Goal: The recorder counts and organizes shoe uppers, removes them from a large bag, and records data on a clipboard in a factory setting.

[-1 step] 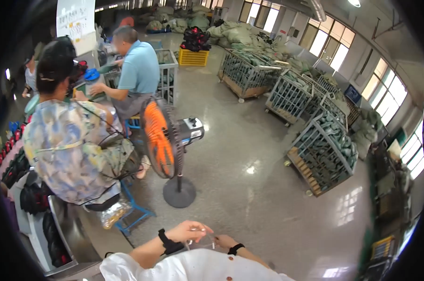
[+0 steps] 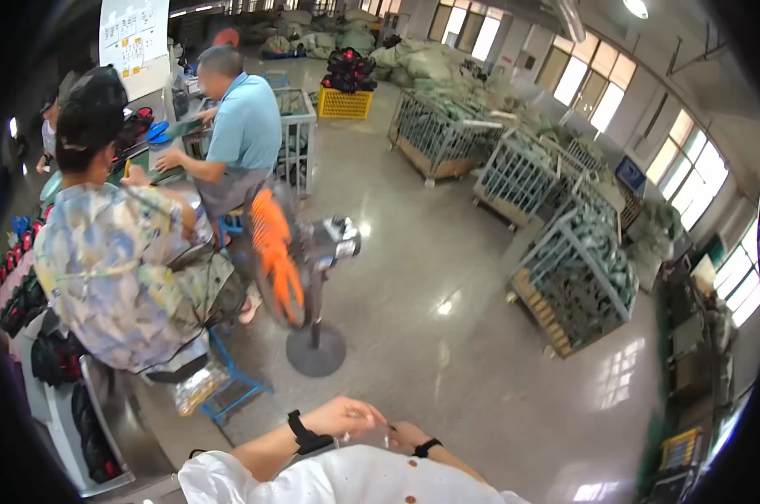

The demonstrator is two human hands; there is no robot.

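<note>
Close in front of my white shirt, my left hand [image 2: 344, 417] and my right hand [image 2: 407, 434] come together at the lower middle. Between them is a clear, thin, plastic-looking thing [image 2: 373, 435]; its kind is too faint to tell. The fingers of my left hand curl down over its upper part. My right hand's fingers are bent at its right side, partly hidden. Each wrist carries a black band, the left one [image 2: 307, 435] wider than the right one [image 2: 425, 446].
A standing fan [image 2: 281, 256] with orange blades stands ahead-left. Two seated co-workers, one in a patterned top [image 2: 119, 269] and one in a blue shirt [image 2: 244, 118], sit beyond the metal-edged bench [image 2: 111, 420]. Several caged trolleys [image 2: 577, 273] and a yellow crate [image 2: 344, 103] stand farther off.
The surroundings shift slightly left in the view. The co-worker in blue now has a dark green piece raised at the bench. My hands stay together, with the clear thing showing slightly differently.
</note>
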